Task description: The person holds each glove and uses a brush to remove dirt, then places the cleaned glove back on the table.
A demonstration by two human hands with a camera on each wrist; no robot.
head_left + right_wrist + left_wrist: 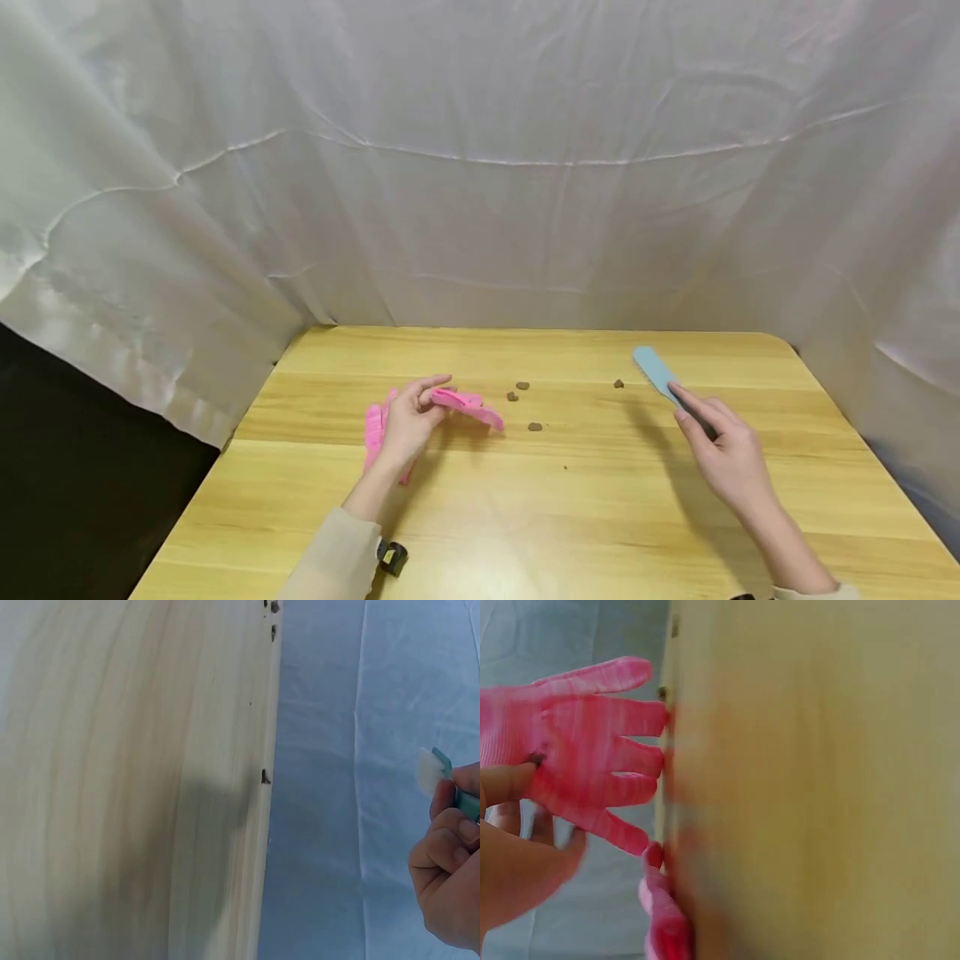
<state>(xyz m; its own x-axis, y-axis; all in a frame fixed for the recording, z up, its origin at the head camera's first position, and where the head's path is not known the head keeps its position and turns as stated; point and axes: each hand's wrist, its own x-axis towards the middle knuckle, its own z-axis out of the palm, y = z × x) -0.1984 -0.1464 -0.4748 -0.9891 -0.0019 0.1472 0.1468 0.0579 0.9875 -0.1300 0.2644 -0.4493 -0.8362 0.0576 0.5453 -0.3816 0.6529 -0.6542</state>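
Note:
Raised over the left part of the table, my left hand [407, 425] pinches a pink knitted glove [468, 402] at its palm. The left wrist view shows that glove spread flat, with a small dark spot [535, 759] by my thumb. A second pink glove [373, 429] lies on the table behind my left wrist, partly hidden. On the other side, my right hand [727, 454] grips a light blue brush [654, 368] by its handle, above the tabletop. Its white bristles [430, 771] show in the right wrist view.
Several small brown lumps [535, 427] are scattered over the middle of the wooden table [480, 517], one lump [618, 384] near the brush head. A pale curtain [525, 225] hangs behind the far edge and along the sides.

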